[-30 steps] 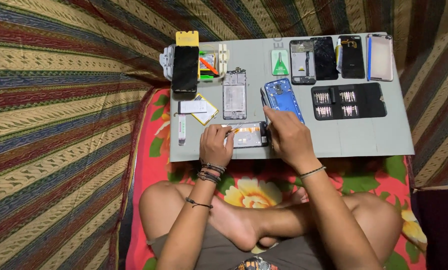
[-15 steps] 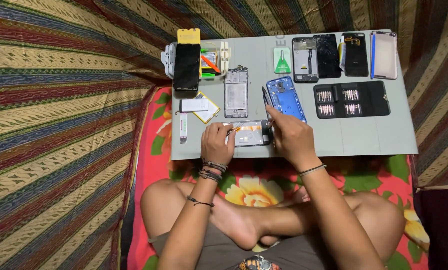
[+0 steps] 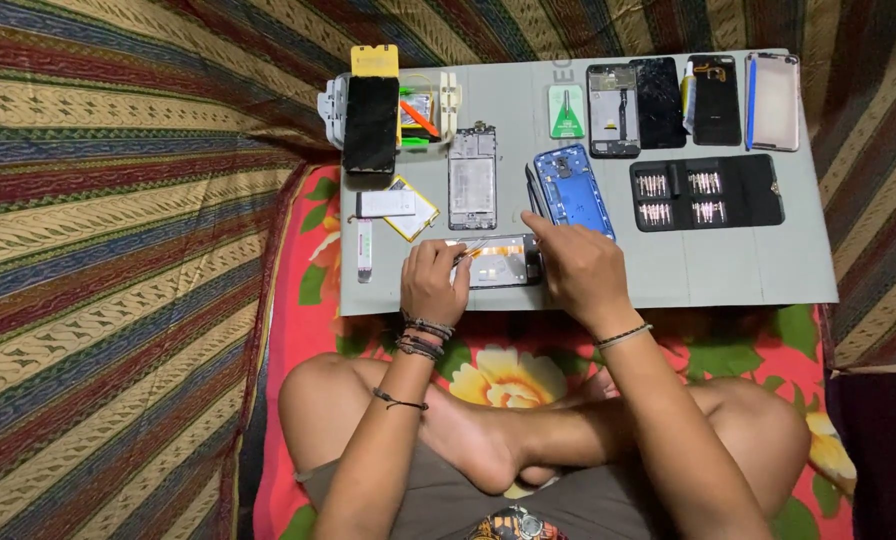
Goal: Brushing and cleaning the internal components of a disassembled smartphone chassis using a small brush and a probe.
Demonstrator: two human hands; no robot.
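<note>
Steadying an opened phone (image 3: 503,261) at the near edge of the grey work mat (image 3: 728,265), the left hand (image 3: 433,285) is curled shut around a thin metal tool, seemingly tweezers (image 3: 471,248), whose tip angles toward 2 o'clock over the exposed internals. The right hand (image 3: 580,268) sits at the phone's 3 o'clock end, its fingers bent and pressing down on the frame; whether it pinches anything small there I cannot tell. Both wrists bend downward from forearms coming in from 6 o'clock over crossed legs.

To do this probing well, I judge that the tool tip should stay shallow and move slowly, with the right hand keeping the frame flat so it cannot skid on the mat.

From the phone, a blue back cover (image 3: 573,190) lies just beside it at 1 o'clock, a bare phone frame (image 3: 472,178) at 12, and a screwdriver bit case (image 3: 706,191) well apart at 2. A phone with a dark screen (image 3: 370,124) rests at 11 o'clock, above a flat battery (image 3: 408,208).
</note>
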